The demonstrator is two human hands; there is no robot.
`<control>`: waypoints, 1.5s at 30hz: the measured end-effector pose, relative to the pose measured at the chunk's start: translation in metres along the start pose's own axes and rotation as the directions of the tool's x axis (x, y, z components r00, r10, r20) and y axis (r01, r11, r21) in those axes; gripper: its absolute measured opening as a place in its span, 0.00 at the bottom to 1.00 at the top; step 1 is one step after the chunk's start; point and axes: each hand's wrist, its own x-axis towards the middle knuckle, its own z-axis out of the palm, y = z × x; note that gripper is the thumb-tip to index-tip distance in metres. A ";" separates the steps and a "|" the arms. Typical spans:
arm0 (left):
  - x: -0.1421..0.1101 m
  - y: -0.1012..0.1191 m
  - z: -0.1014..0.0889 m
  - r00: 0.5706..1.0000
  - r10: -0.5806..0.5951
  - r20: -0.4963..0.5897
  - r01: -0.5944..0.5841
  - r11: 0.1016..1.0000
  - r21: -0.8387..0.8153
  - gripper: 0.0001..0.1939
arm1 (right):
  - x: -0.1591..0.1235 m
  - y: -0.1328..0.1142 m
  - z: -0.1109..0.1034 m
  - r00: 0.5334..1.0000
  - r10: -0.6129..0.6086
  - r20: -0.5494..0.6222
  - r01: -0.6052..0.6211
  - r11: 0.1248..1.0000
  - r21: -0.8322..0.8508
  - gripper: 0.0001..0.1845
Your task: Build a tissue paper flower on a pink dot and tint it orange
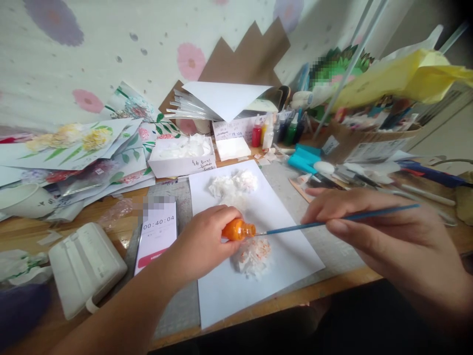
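My left hand (205, 241) is closed around a small orange paint bottle (239, 230), tipped on its side with the mouth pointing right. My right hand (373, 222) pinches a thin blue paintbrush (332, 222) whose tip sits in the bottle's mouth. Both hover over a white sheet of paper (221, 291). A crumpled white tissue flower speckled with orange (254, 255) lies on the sheet just below the bottle. A second crumpled white tissue piece (233, 185) with faint pink lies farther back on the sheet.
A phone (157, 236) showing 00:40:04 lies left of the sheet beside a white case (84, 266). A white box of tissue (183, 155), several paint bottles (273, 130), flower pictures (74, 143) and tools (369, 172) crowd the back and right.
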 end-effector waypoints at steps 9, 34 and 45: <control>0.000 -0.002 0.002 1.000 -0.010 0.000 0.010 1.000 -0.020 0.08 | -0.001 0.000 0.001 0.988 -0.098 -0.121 0.078 0.984 -0.159 0.05; 0.002 -0.009 0.004 0.997 -0.062 -0.036 0.063 0.998 0.029 0.09 | -0.003 0.022 0.008 0.995 0.098 0.024 -0.096 0.994 -0.050 0.01; 0.001 -0.006 0.002 0.999 -0.034 -0.034 0.036 0.998 0.048 0.09 | -0.003 0.024 0.012 0.997 0.052 0.055 -0.045 0.991 -0.125 0.02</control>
